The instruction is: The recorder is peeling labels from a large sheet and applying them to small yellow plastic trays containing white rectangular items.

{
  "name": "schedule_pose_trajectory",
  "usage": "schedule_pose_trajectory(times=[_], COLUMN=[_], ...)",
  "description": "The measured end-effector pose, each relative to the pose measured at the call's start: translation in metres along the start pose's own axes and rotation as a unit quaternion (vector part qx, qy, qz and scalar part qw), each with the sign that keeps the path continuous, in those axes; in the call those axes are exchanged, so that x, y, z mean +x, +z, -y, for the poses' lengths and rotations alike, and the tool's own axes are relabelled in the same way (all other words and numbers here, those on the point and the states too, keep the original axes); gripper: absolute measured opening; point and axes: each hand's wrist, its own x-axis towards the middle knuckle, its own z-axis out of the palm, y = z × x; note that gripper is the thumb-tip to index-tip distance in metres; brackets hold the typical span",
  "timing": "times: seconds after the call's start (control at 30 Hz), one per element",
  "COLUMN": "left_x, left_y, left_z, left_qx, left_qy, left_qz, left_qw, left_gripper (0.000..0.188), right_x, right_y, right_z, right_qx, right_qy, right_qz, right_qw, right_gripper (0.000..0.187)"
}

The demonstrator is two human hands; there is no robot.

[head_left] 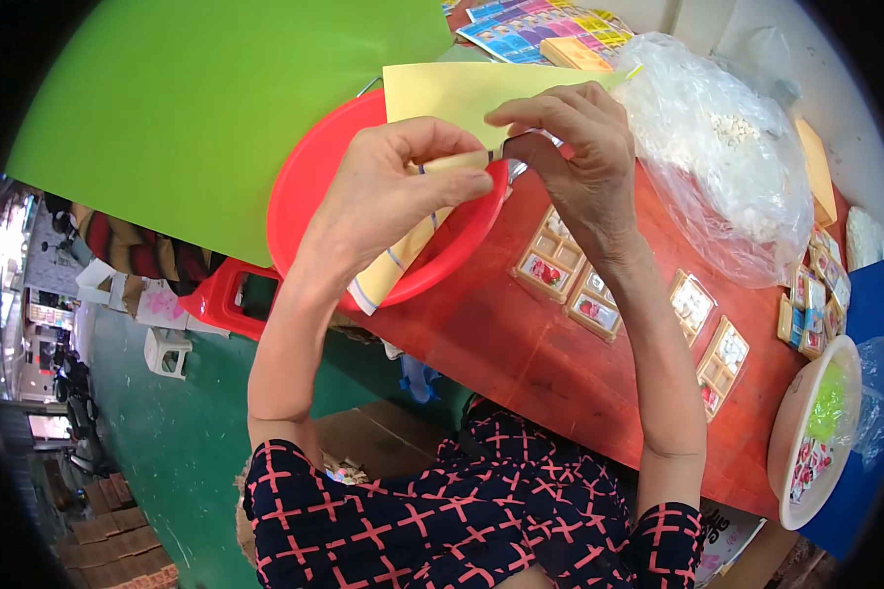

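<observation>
Over a red basin (304, 187), my left hand (388, 182) pinches a pale yellow strip (417, 240) between thumb and fingers. Thin dark lines cross the strip, and its lower end hangs over the basin's near rim. Close beside it, my right hand (584, 147) has its thumb and fingers curled together near the strip's upper end. What those fingers hold, if anything, is too small to make out. A larger pale yellow sheet (432, 90) lies behind both hands, at the basin's far side.
Several small compartment trays (550, 260) lie on the red table (481, 334). A clear plastic bag (717, 147) of white pieces sits far right, near stacked small packs (815, 294). A cream basin (786, 432) holds colourful packets. A green board (196, 118) spans the far left.
</observation>
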Motion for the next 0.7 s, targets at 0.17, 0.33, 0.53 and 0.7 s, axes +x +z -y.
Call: schedule_pose_trajectory(times=[0.17, 0.33, 0.53, 0.7], left_x=[0.001, 0.009, 0.008, 0.011], left_y=[-0.011, -0.016, -0.013, -0.013], left_z=[0.010, 0.025, 0.029, 0.028], left_qx=[-0.014, -0.089, -0.178, -0.198], left_qy=[0.008, 0.022, 0.028, 0.025], left_qz=[0.000, 0.033, 0.049, 0.049], left_qw=[1.000, 0.995, 0.982, 0.979], left_gripper=[0.021, 0.025, 0.025, 0.025], right_x=[-0.001, -0.003, -0.009, -0.011], right_y=[0.006, 0.009, 0.004, 0.005], right_z=[-0.003, 0.000, 0.008, 0.010], right_qx=[-0.103, -0.180, -0.188, -0.197], right_qy=[-0.140, -0.223, -0.214, -0.212], right_qz=[-0.073, -0.138, -0.140, -0.157], right_qw=[0.982, 0.948, 0.948, 0.944], right_gripper=[0.024, 0.019, 0.015, 0.009])
